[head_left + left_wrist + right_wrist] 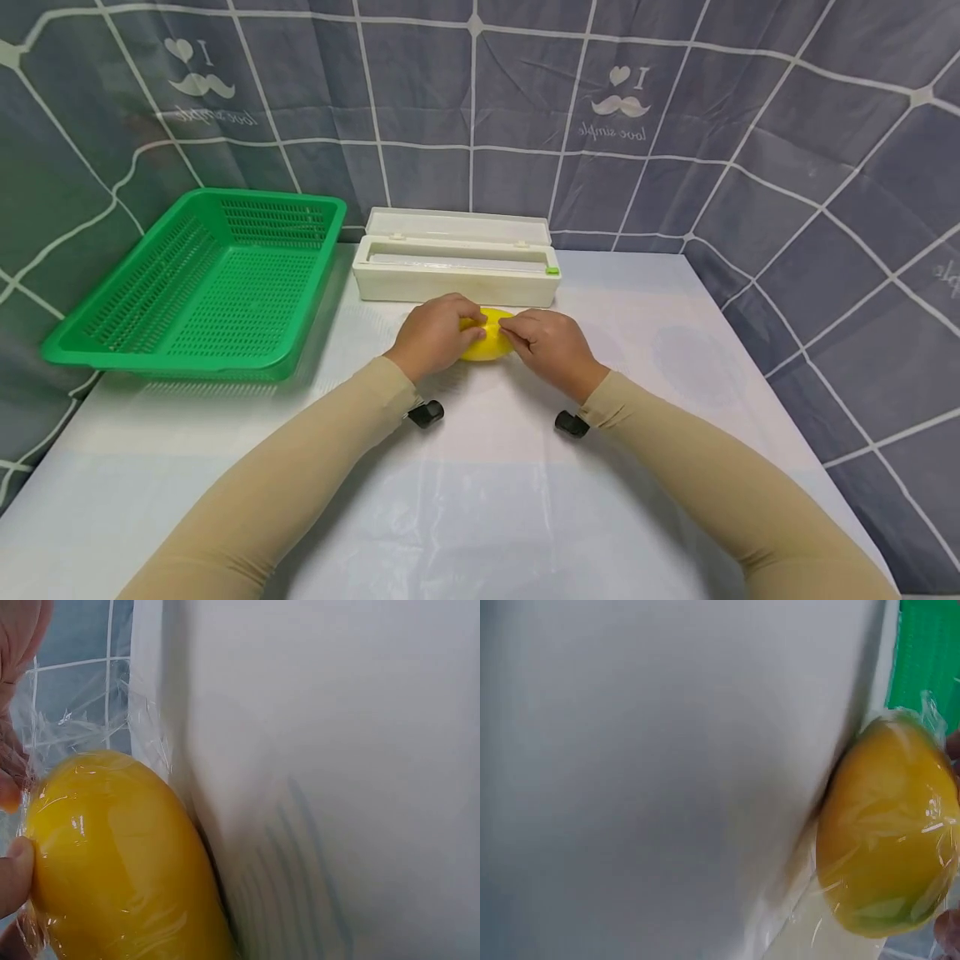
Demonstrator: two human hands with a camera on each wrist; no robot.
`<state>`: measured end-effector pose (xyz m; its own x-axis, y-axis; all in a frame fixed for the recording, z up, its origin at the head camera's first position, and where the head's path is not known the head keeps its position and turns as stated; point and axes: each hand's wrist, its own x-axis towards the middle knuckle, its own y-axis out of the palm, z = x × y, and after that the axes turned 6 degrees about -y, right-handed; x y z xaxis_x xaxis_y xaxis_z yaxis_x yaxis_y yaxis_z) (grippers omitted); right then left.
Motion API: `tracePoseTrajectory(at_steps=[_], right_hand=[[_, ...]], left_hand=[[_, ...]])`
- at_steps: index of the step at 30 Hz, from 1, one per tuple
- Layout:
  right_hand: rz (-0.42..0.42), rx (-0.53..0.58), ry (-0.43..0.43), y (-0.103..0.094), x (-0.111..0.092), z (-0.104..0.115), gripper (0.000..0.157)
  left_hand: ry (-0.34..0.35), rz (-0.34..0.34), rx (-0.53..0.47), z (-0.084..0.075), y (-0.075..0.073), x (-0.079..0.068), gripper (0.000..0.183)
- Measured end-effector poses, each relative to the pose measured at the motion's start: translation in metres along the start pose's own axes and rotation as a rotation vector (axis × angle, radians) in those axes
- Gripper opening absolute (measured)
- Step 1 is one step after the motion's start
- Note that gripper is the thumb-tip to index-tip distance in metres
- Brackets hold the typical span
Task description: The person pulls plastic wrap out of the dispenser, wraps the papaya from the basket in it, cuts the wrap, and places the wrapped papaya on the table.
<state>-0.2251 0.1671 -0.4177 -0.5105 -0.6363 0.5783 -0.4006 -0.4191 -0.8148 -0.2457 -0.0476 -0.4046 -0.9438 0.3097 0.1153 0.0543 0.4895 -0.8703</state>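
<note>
A yellow mango point(489, 348), wrapped in clear cling film point(154, 746), lies low over the white table between both hands. My left hand point(431, 337) holds its left side, with the thumb point(15, 877) pressed against the wrapped skin. From the right, my right hand point(551, 346) pinches the film at the top of the mango with thumb and fingertips. Loose, crinkled film stands up around the fruit's end in the left wrist view. The right wrist view shows the mango point(889, 832) tightly covered, with fingertips at the image edge.
Just behind the hands stands a white cling film dispenser point(457, 287), lid raised and a green slider at its right end. A green plastic basket point(176, 360) sits at the left. Grey tiled-pattern curtains point(525, 100) border the white table point(480, 508).
</note>
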Motion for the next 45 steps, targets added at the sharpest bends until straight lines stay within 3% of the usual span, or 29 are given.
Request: tracePoseTrajectory(at_steps=[5,10,12,15,21,25,27,33,38,41,45], right_hand=[[0.058,0.019,0.046,0.001,0.0,0.005,0.015],[0.164,0.083,0.196,0.001,0.004,0.007,0.032],[0.183,0.103,0.24,0.003,0.006,0.007,0.037],[0.179,0.135,0.282,0.005,0.008,0.005,0.032],[0.126,0.164,0.273,0.008,0.009,0.002,0.013],[0.091,0.174,0.26,0.01,0.009,0.002,0.007],[0.088,0.19,0.268,0.011,0.008,0.002,0.009],[0.105,0.191,0.314,0.015,0.012,0.005,0.033],[0.076,0.13,0.284,0.018,0.014,0.008,0.014],[0.034,0.13,0.283,0.02,0.014,0.009,0.009],[0.003,0.128,0.275,0.022,0.012,0.011,0.01]], left_hand=[[0.001,-0.013,-0.006,-0.001,0.001,0.001,0.021],[0.026,-0.042,-0.022,0.004,0.004,0.004,0.025],[0.037,-0.034,-0.042,0.007,0.004,0.006,0.026],[0.037,0.007,-0.096,0.012,0.001,0.007,0.027],[-0.027,0.064,-0.168,0.02,-0.005,0.007,0.044],[-0.047,0.052,-0.154,0.019,-0.007,0.006,0.04],[-0.056,0.04,-0.158,0.018,-0.006,0.005,0.032],[-0.062,0.002,-0.172,0.016,-0.005,0.005,0.019],[-0.086,-0.004,-0.209,0.015,-0.004,0.003,0.01],[-0.093,0.01,-0.235,0.014,-0.003,0.004,0.009],[-0.089,0.039,-0.243,0.012,-0.003,0.005,0.022]])
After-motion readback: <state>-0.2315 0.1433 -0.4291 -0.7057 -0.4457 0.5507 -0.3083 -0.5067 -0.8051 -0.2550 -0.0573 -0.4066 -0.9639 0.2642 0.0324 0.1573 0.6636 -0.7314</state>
